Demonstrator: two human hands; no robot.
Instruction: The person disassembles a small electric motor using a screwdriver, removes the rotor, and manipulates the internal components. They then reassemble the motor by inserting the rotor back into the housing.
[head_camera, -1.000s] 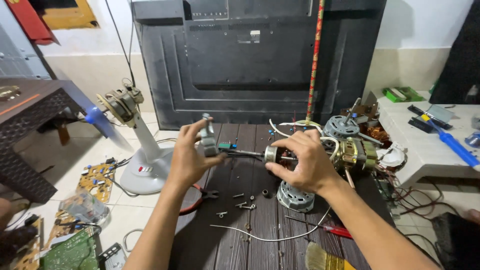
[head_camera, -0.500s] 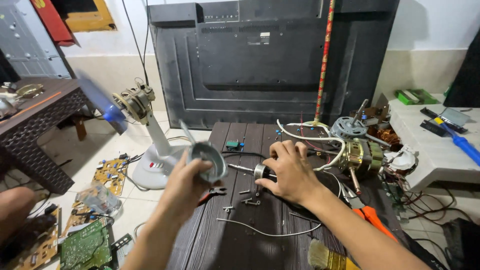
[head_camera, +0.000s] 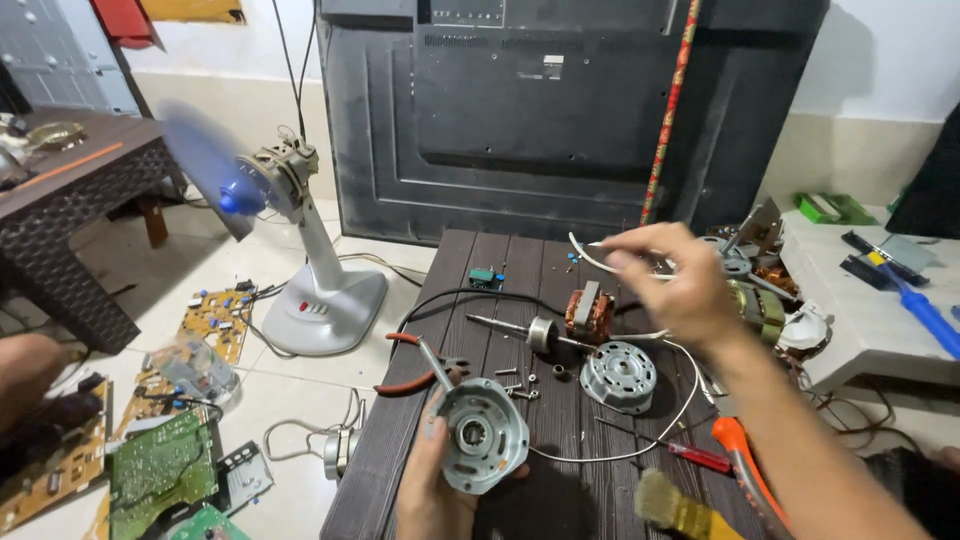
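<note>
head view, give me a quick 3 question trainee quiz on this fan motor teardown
1. True or false: the left hand holds the round grey metal motor end cover.
2. What does the raised right hand pinch? A) white wire B) red-handled pliers C) yellow-bristled brush
3. Fill in: the copper-wound rotor on its steel shaft lies on the dark slatted ____.

Key: 1 true; 2 A; 3 table
</note>
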